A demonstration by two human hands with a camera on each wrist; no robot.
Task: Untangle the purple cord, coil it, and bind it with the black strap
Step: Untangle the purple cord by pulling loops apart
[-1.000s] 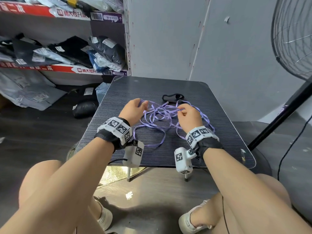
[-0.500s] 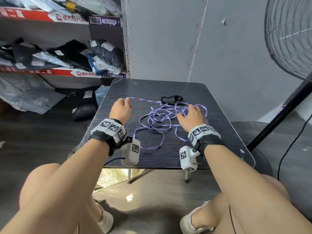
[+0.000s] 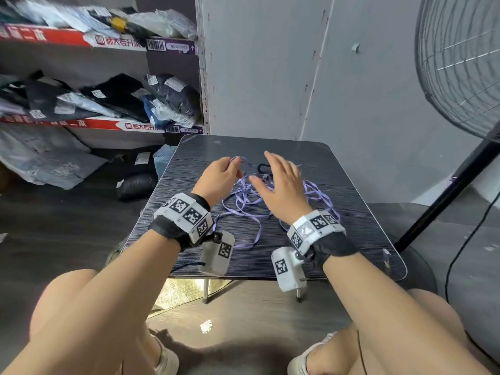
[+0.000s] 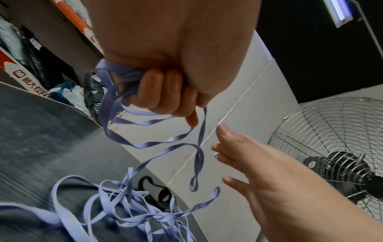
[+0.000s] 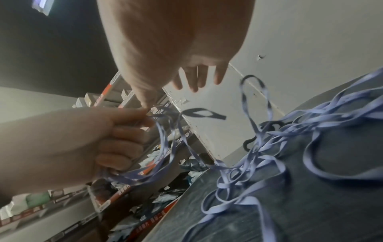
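Observation:
A flat purple cord (image 3: pixel 244 201) lies in a loose tangle on the dark striped table (image 3: pixel 349 201). My left hand (image 3: pixel 220 175) is raised above it, fingers curled round several loops of the cord (image 4: pixel 122 85); the strands hang down to the pile (image 4: pixel 128 209). My right hand (image 3: pixel 281 185) hovers beside it with fingers spread and straight (image 4: pixel 234 147), holding nothing. The black strap (image 3: pixel 263 167) lies just beyond the tangle, partly hidden behind my right hand; it also shows on the table in the left wrist view (image 4: pixel 159 193) and the right wrist view (image 5: pixel 271 126).
Shelves (image 3: pixel 102 77) packed with bagged parcels stand at the left. A standing fan (image 3: pixel 460 63) with its black pole (image 3: pixel 443 196) is at the right. A grey wall (image 3: pixel 270 71) rises behind the table. My knees are below the table's near edge.
My left hand has gathered loops of cord and lifted them toward the middle. My right hand has left the table, risen and spread open next to the left.

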